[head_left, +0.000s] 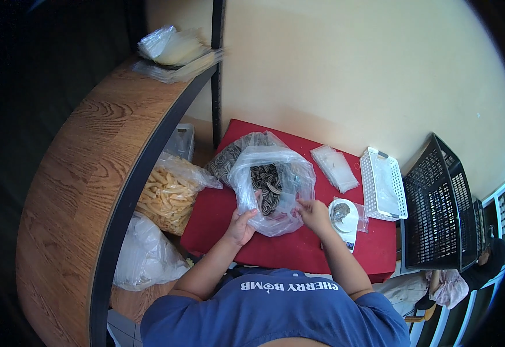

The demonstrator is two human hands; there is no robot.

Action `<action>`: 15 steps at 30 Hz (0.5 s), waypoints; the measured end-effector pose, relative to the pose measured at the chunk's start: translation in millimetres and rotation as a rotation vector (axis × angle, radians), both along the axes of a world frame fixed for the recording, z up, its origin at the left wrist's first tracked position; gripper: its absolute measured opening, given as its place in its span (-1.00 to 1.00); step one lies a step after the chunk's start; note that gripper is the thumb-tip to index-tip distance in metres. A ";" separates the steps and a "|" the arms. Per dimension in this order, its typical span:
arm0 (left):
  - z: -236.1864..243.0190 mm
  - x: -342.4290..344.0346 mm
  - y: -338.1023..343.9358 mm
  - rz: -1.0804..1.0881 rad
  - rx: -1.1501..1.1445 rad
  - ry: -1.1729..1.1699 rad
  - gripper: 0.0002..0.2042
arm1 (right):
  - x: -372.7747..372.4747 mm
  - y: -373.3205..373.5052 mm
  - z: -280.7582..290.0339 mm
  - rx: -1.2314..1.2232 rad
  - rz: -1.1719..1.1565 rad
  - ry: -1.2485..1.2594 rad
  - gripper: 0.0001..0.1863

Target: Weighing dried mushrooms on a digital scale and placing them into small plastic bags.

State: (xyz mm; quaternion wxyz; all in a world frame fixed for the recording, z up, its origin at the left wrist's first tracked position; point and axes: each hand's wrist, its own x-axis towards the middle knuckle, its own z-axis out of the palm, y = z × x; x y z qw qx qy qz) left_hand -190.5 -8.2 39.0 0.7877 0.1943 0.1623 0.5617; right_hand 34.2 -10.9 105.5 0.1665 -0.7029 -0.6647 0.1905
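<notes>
My left hand (241, 228) grips the near-left edge of a large open clear plastic bag (293, 168), which holds dark, striped, curled pieces (267, 185). My right hand (313, 214) has its fingers closed on the bag's near-right edge. More striped pieces fill a bag (226, 162) behind it to the left. All lie on a red-covered table (206, 211). Beside my right hand is a white scale (348, 230), with a small clear bag (341, 213) of striped pieces on top. A stack of flat clear bags (333, 166) lies farther back.
Right: white basket (373, 173), black crates (432, 202), and a person (489, 251) beside pink fabric (449, 283). Left: wooden shelf (73, 191) carrying plastic packets (177, 55), bags of yellow puffed snacks (166, 194), a white plastic bundle (145, 254) and a clear bin (183, 139). Wall (351, 69) behind.
</notes>
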 end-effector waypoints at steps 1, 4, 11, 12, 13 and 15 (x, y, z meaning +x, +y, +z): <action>0.6 -1.0 -0.5 -0.006 0.002 0.002 -0.34 | 0.1 -7.3 -15.7 0.063 -0.068 0.091 -0.65; -4.8 -3.9 -3.2 -0.108 -0.104 -0.036 -0.45 | -7.8 -18.3 -45.8 0.257 -0.078 0.198 -0.65; 6.1 -6.1 -8.9 -0.137 -0.122 -0.006 -0.44 | -38.9 6.3 -32.0 0.301 -0.102 0.154 -0.67; 8.3 -7.2 -8.6 -0.149 -0.109 0.018 -0.41 | -40.2 11.3 -36.2 0.315 -0.113 0.225 -0.67; 7.6 -8.4 -8.4 -0.156 -0.103 0.029 -0.41 | -40.8 13.2 -39.6 0.322 -0.121 0.235 -0.67; 6.2 -10.7 -10.8 -0.203 -0.091 -0.001 -0.40 | -40.5 14.6 -42.7 0.384 -0.078 0.335 -0.66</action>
